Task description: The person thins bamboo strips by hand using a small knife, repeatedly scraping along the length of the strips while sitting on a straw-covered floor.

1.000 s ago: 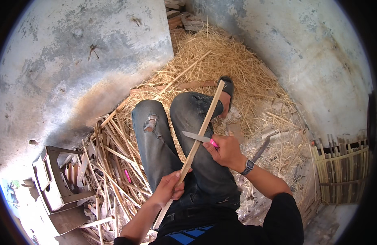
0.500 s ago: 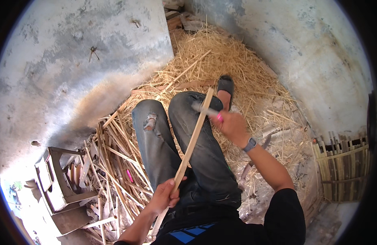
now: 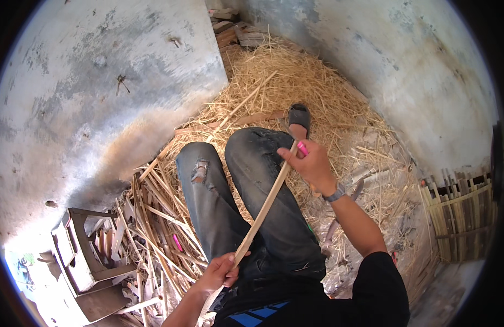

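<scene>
A long, pale bamboo strip (image 3: 268, 205) slants over my thighs, from my lap up toward my right knee. Its lower part is gripped in my left hand (image 3: 220, 271), fingers closed around it. My right hand (image 3: 315, 168) is closed on a knife with a pink handle (image 3: 303, 148), at the strip's far end. The thumb of that hand lies against the strip. Most of the blade is hidden or hard to make out; a thin grey piece shows just beyond the hand.
Loose straw shavings (image 3: 295, 71) cover the floor ahead. Many split strips (image 3: 154, 218) lie to my left, beside a wooden frame (image 3: 80, 256). A slatted bamboo basket (image 3: 463, 223) stands at the right wall. Plastered walls (image 3: 99, 82) close in on both sides.
My right hand has turned, its blade no longer lying across the strip, and the thumb has come onto the strip's far end. The strip's far end has dropped slightly; my left hand keeps its grip.
</scene>
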The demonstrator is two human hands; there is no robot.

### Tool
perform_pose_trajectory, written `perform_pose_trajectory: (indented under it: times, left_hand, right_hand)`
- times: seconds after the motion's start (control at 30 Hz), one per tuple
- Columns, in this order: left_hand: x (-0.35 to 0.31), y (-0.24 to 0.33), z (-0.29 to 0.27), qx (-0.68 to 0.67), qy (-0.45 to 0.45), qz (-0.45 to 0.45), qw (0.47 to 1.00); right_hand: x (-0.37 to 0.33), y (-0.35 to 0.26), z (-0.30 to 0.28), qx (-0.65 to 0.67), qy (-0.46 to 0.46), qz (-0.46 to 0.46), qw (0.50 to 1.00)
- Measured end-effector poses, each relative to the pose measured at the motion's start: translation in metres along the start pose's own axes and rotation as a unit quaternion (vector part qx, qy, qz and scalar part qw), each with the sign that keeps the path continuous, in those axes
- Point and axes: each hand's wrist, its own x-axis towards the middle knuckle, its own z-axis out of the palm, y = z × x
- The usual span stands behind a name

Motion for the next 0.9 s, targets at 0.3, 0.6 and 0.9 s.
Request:
perform_pose_trajectory:
  times: [0.3, 0.6, 0.9]
  left_hand:
    - [0.003, -0.004, 0.005, -0.100, -0.011, -0.018, 0.995]
    - [0.005, 0.002, 0.011, -0.116, 0.000, -0.032, 0.993]
    - [-0.019, -0.023, -0.006, -0.045, 0.029, -0.027, 0.998]
  right_hand:
    - [-0.059, -0.001, -0.001, -0.085, -0.092, -0.064, 0.990]
    - [-0.066, 0.003, 0.005, -0.154, -0.121, -0.125, 0.973]
    - [0.014, 0.097, -0.029, -0.234, 0.004, 0.040, 0.971]
